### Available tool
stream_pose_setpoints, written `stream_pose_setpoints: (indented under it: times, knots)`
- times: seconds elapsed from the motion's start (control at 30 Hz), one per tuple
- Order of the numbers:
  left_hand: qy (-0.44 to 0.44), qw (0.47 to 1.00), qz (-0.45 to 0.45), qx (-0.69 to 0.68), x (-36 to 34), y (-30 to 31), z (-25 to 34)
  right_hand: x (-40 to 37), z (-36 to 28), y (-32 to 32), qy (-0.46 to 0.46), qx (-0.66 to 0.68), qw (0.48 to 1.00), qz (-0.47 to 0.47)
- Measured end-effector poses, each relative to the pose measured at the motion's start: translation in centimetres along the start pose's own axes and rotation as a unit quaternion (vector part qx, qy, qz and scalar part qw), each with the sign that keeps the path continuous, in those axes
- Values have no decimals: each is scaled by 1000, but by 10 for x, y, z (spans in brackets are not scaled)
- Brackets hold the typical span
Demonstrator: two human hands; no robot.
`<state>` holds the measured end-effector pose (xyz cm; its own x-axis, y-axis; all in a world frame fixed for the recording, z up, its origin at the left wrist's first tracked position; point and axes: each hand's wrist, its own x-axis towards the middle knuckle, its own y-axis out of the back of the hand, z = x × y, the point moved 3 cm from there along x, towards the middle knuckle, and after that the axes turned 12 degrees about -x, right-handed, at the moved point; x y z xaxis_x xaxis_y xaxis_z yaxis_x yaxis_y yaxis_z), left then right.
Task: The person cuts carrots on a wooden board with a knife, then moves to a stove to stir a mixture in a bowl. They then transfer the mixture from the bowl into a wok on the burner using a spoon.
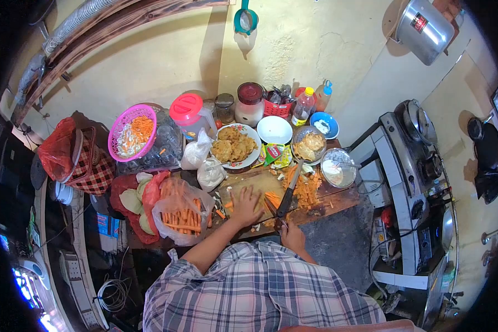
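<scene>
Head view: left hand point(248, 207), fingers spread, rests on wooden board point(252, 180); right hand point(293, 237) curls, pinched item unclear. Knife point(286, 203) lies beside cut carrot point(306, 191); likely light, stiff; handle offers safest hold.

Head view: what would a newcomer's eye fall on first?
Probably the bright pink basket of orange and white shreds at back left. Next, the golden fritters heaped on a plate at back centre, and the bag of orange sticks left of the spread left hand.
</scene>
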<state>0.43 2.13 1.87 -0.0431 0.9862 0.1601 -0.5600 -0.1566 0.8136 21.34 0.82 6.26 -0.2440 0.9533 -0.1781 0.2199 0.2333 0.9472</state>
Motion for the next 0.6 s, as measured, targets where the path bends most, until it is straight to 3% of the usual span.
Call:
stream_pose_setpoints:
  times: [0.1, 0.17, 0.23, 0.3, 0.47, 0.53, 0.6]
  knots:
    - [62, 996, 57, -10, -2, 32, -13, 3, 6, -7, -11, 57, 998, -12]
    - [151, 987, 60, -2, -9, 43, -33, 7, 1, -10, 62, 82, 994, -40]
    - [133, 987, 85, 22, -14, 49, -39, 8, -4, -11, 84, 77, 992, -58]
    - [140, 989, 48, -23, -15, 48, -45, 10, -5, -16, 106, 71, 989, -73]
    - [158, 985, 57, -38, -9, 48, -46, 16, 5, -26, -17, 100, 992, -74]
    - [158, 985, 51, -44, -7, 44, -45, 16, 1, -15, -12, 105, 991, -78]
    - [131, 972, 117, -156, -2, 44, -40, 18, 2, -15, -8, 112, 990, -80]
